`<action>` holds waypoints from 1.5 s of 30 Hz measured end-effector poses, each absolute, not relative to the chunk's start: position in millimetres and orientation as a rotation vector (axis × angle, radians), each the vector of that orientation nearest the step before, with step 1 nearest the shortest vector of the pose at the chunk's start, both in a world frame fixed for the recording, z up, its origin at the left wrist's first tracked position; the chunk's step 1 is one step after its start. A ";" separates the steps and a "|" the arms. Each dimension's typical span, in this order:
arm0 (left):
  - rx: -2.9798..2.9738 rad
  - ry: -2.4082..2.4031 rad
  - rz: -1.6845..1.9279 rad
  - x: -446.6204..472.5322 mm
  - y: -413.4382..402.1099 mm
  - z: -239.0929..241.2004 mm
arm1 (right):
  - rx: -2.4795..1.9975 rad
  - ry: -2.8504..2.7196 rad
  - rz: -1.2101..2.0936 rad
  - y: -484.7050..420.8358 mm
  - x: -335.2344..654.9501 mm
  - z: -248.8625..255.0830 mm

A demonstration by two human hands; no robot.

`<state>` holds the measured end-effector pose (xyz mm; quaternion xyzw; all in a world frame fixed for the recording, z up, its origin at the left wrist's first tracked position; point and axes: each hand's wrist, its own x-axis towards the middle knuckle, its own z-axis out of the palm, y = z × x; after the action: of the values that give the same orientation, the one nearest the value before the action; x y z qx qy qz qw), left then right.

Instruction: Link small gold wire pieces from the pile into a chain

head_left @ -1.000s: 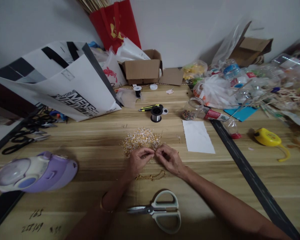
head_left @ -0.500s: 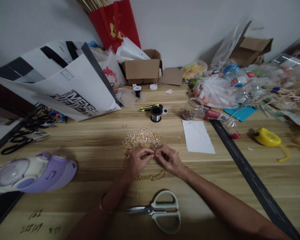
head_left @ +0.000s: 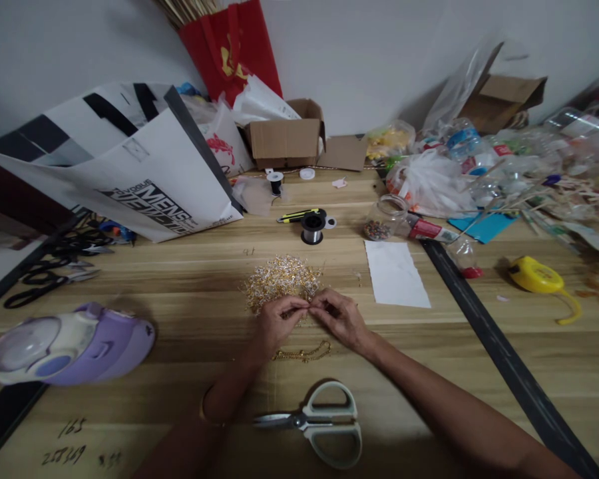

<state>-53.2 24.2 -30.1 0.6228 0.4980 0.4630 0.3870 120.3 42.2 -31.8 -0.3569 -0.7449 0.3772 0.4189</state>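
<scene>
Big wooden desk (head_left: 130,279), cluttered along the back edge. A white shopping bag (head_left: 130,173) lies at the far left, a purple gadget (head_left: 70,342) sits near left, and a cardboard box (head_left: 285,138) is by the wall. White paper (head_left: 395,274) lies right of centre, scissors (head_left: 319,420) just in front of the arms. The bead pile (head_left: 282,278), gold and clear, sits mid-desk, right behind both hands. Left hand (head_left: 275,324) and right hand (head_left: 340,318) meet fingertip to fingertip, each pinching something tiny between them; can't tell what exactly. A gold chain (head_left: 303,352) lies on the desk just under the wrists.
</scene>
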 end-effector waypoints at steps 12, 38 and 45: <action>1.717 1.305 1.173 -54.6 24.2 -31.5 | -0.885 -1.925 0.895 42.8 120.3 -33.5; 1.602 1.275 1.150 -51.8 23.4 -25.4 | -0.848 -2.080 0.630 38.6 119.7 -26.7; 1.591 1.283 1.138 -51.6 22.4 -24.6 | -0.835 -2.074 0.607 37.5 121.4 -24.7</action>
<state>-51.6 22.4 -24.6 0.6260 0.5051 0.4480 0.3903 121.4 37.5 -24.7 -0.3304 -0.8201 0.2401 0.4007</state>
